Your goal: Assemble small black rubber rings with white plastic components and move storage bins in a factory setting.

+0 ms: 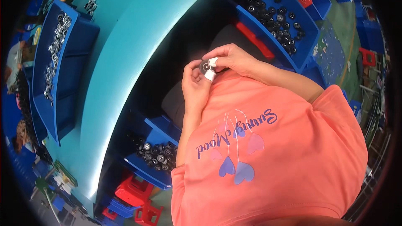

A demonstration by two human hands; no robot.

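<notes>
Both hands meet just off the edge of the teal worktop (125, 50), above the person's lap. The left hand (194, 88) is curled nearly closed, thumb and forefinger pinching a small dark round wheel (204, 66); one finger wears a white cot (210, 75), likely for grip or protection. The right hand (230, 58) closes over the same wheel from the other side, its capped fingertip (213, 61) pressed to the rim, so the part sits face-up between the two hands where it can be seen and turned.

Just beyond the right hand, a blue bin (307, 37) holds many similar dark wheels, within easy reach. A second blue bin (161, 173) of the same parts sits below the left forearm, under the worktop's edge. On the worktop's far left, a long blue tray (77, 50) carries rows of shiny metal pieces (56, 46). Red stools (134, 192) stand on the floor below.
</notes>
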